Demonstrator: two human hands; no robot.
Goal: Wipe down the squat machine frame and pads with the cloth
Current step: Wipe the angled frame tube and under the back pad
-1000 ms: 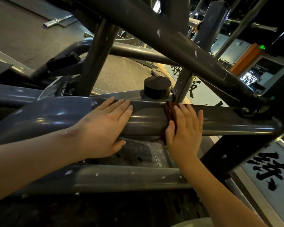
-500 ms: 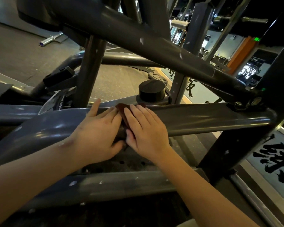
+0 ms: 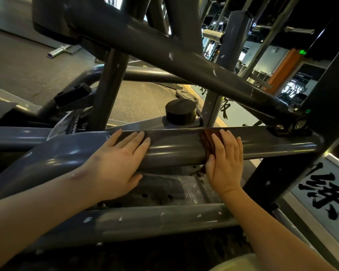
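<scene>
Fingers (image 3: 226, 141) of the right hand (image 3: 224, 165) lie straight, pressing the cloth (image 3: 205, 142) flat on the bar (image 3: 174, 151) so it wipes as it slides, while the left hand (image 3: 115, 163) rests spread on the bar nearby, likely as a brace.

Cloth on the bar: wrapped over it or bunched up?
Wrapped over it: the cloth drapes across the horizontal bar, pressed by the right hand, fingers flat; its creased edge shows beside them.
</scene>
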